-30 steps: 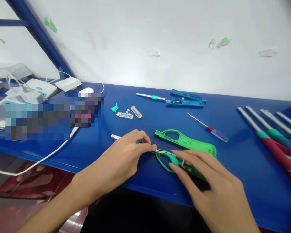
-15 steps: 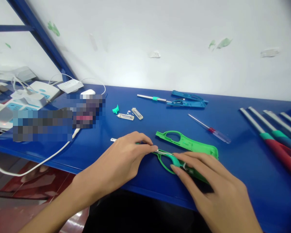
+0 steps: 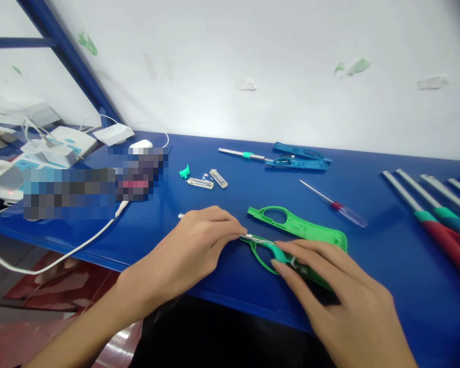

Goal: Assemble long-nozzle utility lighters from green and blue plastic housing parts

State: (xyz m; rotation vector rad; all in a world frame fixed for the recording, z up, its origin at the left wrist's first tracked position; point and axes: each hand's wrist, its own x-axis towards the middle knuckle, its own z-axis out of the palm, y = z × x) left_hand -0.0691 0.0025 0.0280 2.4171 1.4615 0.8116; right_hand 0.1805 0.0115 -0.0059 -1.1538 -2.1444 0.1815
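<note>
My left hand pinches the metal tube of a long-necked lighter, whose tip sticks out past the knuckles on the left. Thumb and fingers of my right hand close on the lighter's green half-shell, by its teal trigger. Thin wires run from the tube toward the trigger. Part of the shell is hidden under my right hand. Just behind it lies the other green half-shell, loose on the blue table.
Farther back are clear fuel tanks, a small teal piece and an opened blue lighter. A screwdriver lies right of centre, with several lighters beyond. Power strips and a white cable occupy the left.
My left hand has shifted slightly, and more of the tube's base shows beside its fingertips. My right hand keeps its hold; the whole view has moved a little.
</note>
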